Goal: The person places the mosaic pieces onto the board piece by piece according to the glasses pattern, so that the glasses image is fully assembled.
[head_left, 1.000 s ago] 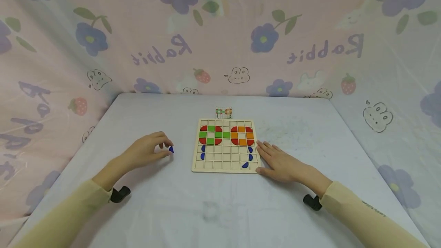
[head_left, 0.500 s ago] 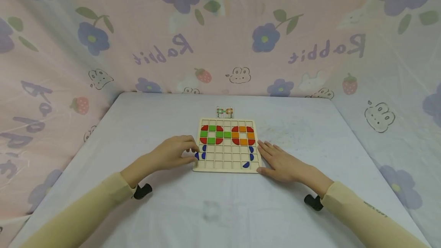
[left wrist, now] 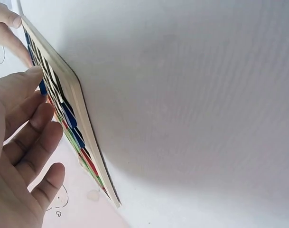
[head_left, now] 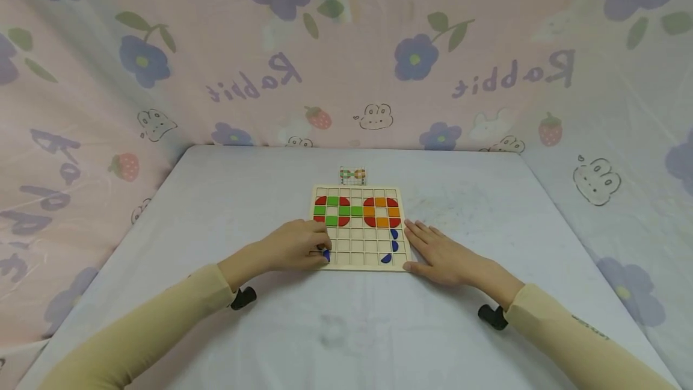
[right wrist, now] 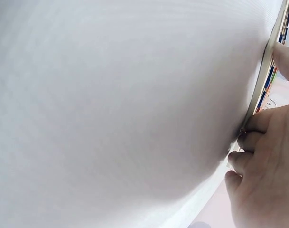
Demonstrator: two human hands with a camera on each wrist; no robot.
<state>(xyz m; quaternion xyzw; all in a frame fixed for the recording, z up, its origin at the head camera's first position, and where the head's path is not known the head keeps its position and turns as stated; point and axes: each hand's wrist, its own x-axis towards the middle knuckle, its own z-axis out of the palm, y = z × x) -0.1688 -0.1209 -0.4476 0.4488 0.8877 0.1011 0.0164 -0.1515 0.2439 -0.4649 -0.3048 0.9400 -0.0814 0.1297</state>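
My left hand [head_left: 296,247] is over the lower left of the wooden grid board [head_left: 360,268], pinching a blue half-round piece [head_left: 326,256] between thumb and finger. The left wrist view shows that piece [left wrist: 42,87] at the fingertips, just over the grid. Two other blue pieces [left wrist: 69,116] lie along the board's near side there; my hand mostly covers them in the head view. My right hand [head_left: 446,257] lies flat with straight fingers, touching the board's right edge. Near it, blue half-round pieces [head_left: 394,246] sit in the right-hand cells.
Red and green pieces [head_left: 344,211] form a ring at the board's upper left, with a red and orange ring [head_left: 382,222] at upper right. A small printed pattern card [head_left: 353,176] lies behind the board. A patterned cloth [head_left: 346,77] hangs behind the white table [head_left: 335,330].
My left hand has moved right from the bare table onto the board's lower left, carrying the blue half-round piece. The right hand has stayed at the board's edge.
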